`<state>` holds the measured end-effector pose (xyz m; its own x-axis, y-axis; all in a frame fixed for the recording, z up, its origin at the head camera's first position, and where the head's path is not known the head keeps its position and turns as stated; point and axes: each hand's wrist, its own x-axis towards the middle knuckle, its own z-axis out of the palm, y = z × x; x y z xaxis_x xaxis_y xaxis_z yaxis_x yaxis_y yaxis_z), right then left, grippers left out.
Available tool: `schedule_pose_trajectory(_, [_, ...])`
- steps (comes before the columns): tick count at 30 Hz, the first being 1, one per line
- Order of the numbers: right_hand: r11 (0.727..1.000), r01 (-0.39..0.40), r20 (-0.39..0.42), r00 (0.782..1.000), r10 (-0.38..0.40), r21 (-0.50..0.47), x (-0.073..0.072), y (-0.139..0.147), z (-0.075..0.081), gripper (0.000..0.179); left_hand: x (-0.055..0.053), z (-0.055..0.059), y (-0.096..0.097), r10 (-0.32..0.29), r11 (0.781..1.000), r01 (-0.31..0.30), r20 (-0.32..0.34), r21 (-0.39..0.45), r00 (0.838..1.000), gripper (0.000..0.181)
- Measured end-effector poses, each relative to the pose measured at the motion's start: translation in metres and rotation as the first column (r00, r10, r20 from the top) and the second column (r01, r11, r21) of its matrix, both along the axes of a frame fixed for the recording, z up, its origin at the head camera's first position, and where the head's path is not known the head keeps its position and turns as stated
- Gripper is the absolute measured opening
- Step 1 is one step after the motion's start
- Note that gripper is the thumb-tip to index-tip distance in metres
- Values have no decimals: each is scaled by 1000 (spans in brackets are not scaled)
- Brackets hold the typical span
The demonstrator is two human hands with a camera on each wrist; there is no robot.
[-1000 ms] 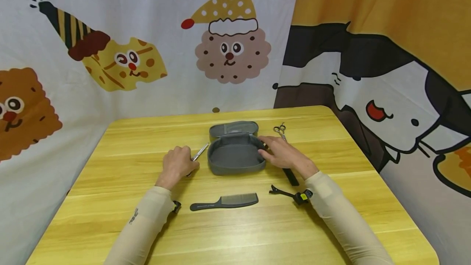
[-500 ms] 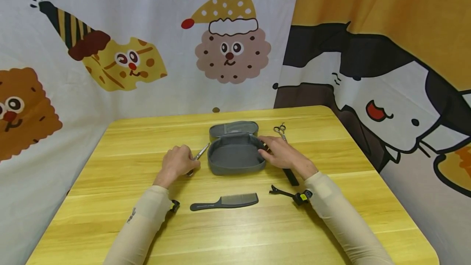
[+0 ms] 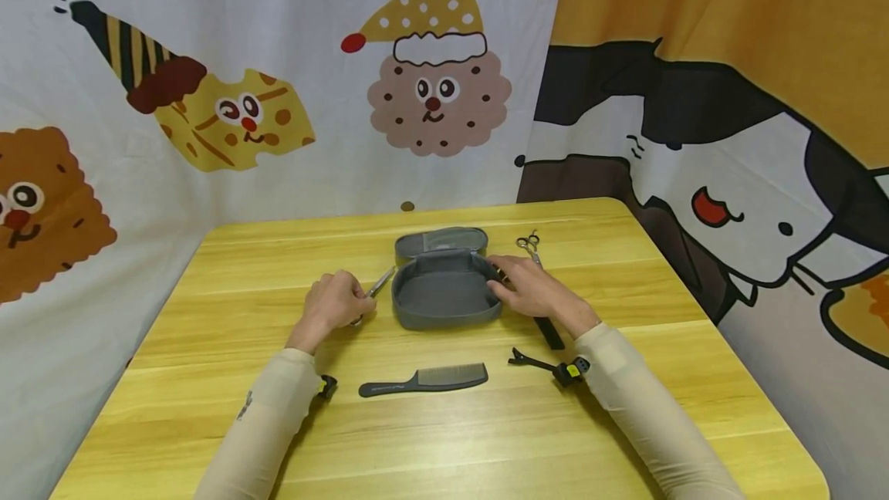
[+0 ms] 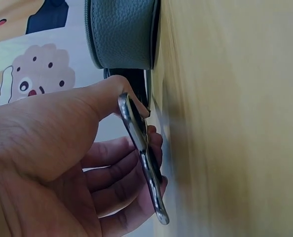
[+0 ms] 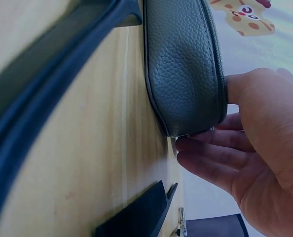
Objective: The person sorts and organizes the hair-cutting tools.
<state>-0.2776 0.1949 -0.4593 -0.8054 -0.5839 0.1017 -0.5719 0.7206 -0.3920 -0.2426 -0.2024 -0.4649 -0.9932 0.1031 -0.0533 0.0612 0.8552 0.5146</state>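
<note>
An unzipped grey case [image 3: 447,322] stands mid-table in the head view, its lid [image 3: 441,241] folded back. Left of it, my left hand [image 3: 332,301] pinches silver scissors [image 3: 380,282] between thumb and fingers, the blades pointing toward the case. In the left wrist view the metal finger loops [image 4: 149,168] show between the thumb and fingers, close to the tabletop. My right hand [image 3: 531,286] grips the case's right wall, thumb over the rim and fingers outside, as the right wrist view shows the hand [image 5: 265,133] on the leathery side [image 5: 183,69].
Nearer the front lies a dark comb [image 3: 425,380]. A second pair of scissors [image 3: 531,244] lies beyond my right hand, and a flat black piece [image 3: 550,334] is partly under it. A black clip [image 3: 531,361] lies by the right wrist camera [image 3: 571,371]. A printed curtain [image 3: 278,21] hangs behind.
My left hand has shifted slightly left and away from me, still pinching the scissors. The right hand and the case look unmoved.
</note>
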Motion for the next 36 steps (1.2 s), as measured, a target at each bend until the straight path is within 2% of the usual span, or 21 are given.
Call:
schedule_pose_trajectory(7, [1000, -25, -9, 1000, 25, 9, -2, -2, -1, 60, 3, -3, -8, 22, 1000, -22, -14, 22, 1000, 48])
schedule_pose_trajectory(14, [1000, -17, -22, 1000, 17, -2, -2, -1, 1, 61, -2, 3, -12, 8, 998, -2, -115, 60, 993, 23])
schedule_pose_trajectory(17, [1000, -11, -17, 1000, 11, -3, -1, 0, 2, 61, -3, 7, -12, 6, 997, 3, -123, 73, 992, 19])
schedule_pose_trajectory(28, [1000, -14, -19, 1000, 14, -8, 0, -1, -1, 60, -5, 13, -10, -8, 996, 23, -167, 91, 986, 16])
schedule_pose_trajectory(36, [1000, -18, -34, 999, 18, -16, -1, -1, -3, 59, -12, 18, -10, -39, 990, 65, -194, 127, 980, 15])
